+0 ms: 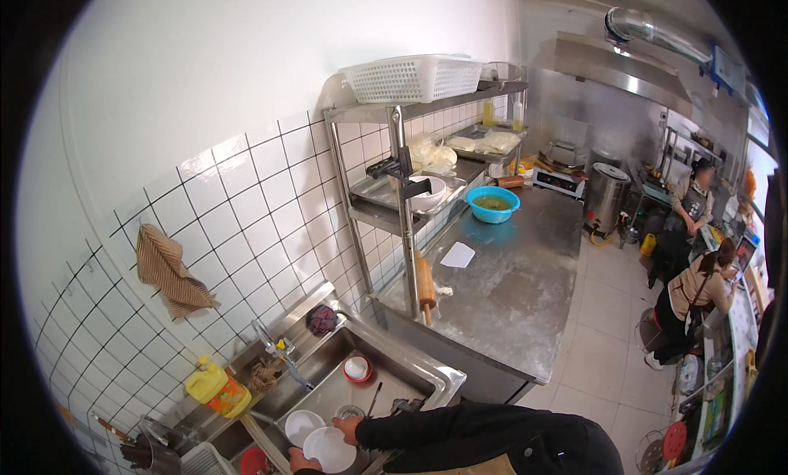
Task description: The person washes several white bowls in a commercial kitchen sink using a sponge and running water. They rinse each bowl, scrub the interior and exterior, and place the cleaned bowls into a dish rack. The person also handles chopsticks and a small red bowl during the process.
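Note:
Over the left part of a stainless steel sink [425, 374], my left hand [303, 461] grips the lower left rim of a white bowl [330, 450]. My right hand [348, 430] is at the upper right edge of the same bowl, its fingers partly hidden; whether it grips the rim I cannot tell. Another white bowl [304, 427] lies just behind. Beyond my hands in the basin are a small white bowl inside a red one [357, 368], a round glass or metal item [350, 412] and a dark thin-handled utensil [375, 399].
A faucet [265, 336], a yellow detergent jug [217, 389] and a scrubber [265, 376] line the sink's back edge. A steel worktable [505, 290] adjoins on the right, bearing a rolling pin [425, 284] and a blue basin [492, 204]. Two people are farther right.

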A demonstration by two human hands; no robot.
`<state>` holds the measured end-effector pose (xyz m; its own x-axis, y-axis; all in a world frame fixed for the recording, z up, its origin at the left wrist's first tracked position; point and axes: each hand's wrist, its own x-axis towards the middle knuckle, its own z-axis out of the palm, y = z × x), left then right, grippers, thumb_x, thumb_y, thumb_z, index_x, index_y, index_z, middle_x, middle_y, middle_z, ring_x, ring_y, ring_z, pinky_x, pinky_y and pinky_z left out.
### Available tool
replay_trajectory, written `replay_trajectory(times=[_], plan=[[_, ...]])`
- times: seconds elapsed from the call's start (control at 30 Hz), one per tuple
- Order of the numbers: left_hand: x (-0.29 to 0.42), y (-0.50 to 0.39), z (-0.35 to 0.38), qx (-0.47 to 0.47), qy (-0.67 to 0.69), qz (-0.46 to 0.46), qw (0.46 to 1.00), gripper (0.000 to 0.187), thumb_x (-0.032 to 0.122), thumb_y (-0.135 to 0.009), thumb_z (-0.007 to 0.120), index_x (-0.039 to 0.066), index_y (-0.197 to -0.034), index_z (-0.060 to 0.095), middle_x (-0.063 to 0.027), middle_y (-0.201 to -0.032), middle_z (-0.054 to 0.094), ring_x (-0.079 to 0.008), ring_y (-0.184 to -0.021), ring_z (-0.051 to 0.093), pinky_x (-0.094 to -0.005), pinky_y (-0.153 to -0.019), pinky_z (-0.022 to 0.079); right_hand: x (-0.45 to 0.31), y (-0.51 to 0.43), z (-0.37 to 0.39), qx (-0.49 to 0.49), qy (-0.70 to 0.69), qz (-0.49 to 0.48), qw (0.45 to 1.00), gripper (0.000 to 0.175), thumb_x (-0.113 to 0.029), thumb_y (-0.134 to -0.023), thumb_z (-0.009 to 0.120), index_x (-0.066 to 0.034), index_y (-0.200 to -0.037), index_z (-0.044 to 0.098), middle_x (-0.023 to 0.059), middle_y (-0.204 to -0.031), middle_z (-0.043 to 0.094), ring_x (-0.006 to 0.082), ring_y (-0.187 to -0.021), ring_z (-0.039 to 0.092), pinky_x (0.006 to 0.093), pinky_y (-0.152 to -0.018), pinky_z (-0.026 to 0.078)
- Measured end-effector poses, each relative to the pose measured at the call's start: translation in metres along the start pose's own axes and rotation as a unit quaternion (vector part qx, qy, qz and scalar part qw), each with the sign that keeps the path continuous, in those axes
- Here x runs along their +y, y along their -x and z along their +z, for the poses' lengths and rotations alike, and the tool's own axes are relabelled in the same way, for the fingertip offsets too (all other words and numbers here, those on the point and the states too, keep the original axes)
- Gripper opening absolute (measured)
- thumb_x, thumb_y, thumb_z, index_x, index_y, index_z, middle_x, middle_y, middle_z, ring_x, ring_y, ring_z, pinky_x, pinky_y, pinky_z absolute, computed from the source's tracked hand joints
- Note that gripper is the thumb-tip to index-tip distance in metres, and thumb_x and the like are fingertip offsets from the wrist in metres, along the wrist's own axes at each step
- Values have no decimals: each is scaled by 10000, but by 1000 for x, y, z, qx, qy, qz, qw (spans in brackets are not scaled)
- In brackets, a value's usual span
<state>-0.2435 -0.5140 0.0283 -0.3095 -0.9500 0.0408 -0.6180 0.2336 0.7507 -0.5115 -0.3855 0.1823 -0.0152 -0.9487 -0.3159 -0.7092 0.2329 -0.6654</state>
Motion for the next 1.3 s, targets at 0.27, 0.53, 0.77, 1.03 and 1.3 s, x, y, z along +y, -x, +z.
replay_trajectory(times=[0.27, 0.53, 0.77, 1.03, 1.3], plan=[[120, 10, -35, -54, 137, -55, 987, 582, 162, -810, 618, -8, -1337, 438, -266, -1265, 542, -447, -1175, 548, -525, -1036, 436, -10, 2, -27, 11, -52, -45, 998, 482, -103, -804, 640, -86, -1276, 545, 247, -1082, 709, 440, -1063, 684, 505, -878, 533], [208, 49, -78, -215, 569, -85, 789, 708, 222, -873, 554, -3, -1504, 327, -241, -1488, 434, -427, -1347, 472, -552, -1148, 384, -19, -10, -36, -18, -46, -71, 996, 527, -90, -779, 648, -70, -1298, 556, 232, -1181, 678, 408, -1114, 661, 470, -948, 518], [186, 95, -93, -225, 681, -146, 681, 819, 181, -826, 550, 8, -1583, 291, -232, -1574, 418, -417, -1406, 472, -582, -1175, 391, 11, -16, -12, 0, -84, -87, 993, 532, -169, -837, 714, -29, -1323, 548, 208, -960, 726, 342, -950, 713, 435, -848, 561], [206, 104, -112, 9, 505, -339, 794, 793, 101, -724, 604, 149, -1481, 373, -152, -1348, 549, -371, -1156, 608, -568, -788, 561, -13, 27, -46, 58, -313, -40, 947, 232, -222, -943, 715, -24, -1060, 684, 83, -756, 687, 146, -653, 651, 316, -614, 517], [197, 106, -114, 81, 408, -307, 856, 844, 43, -695, 675, 127, -1490, 406, -158, -1284, 591, -322, -1068, 648, -471, -725, 578, 17, 39, -37, 70, -415, -10, 907, 127, -99, -970, 693, -9, -1057, 669, 12, -792, 664, 83, -682, 601, 243, -617, 474]])
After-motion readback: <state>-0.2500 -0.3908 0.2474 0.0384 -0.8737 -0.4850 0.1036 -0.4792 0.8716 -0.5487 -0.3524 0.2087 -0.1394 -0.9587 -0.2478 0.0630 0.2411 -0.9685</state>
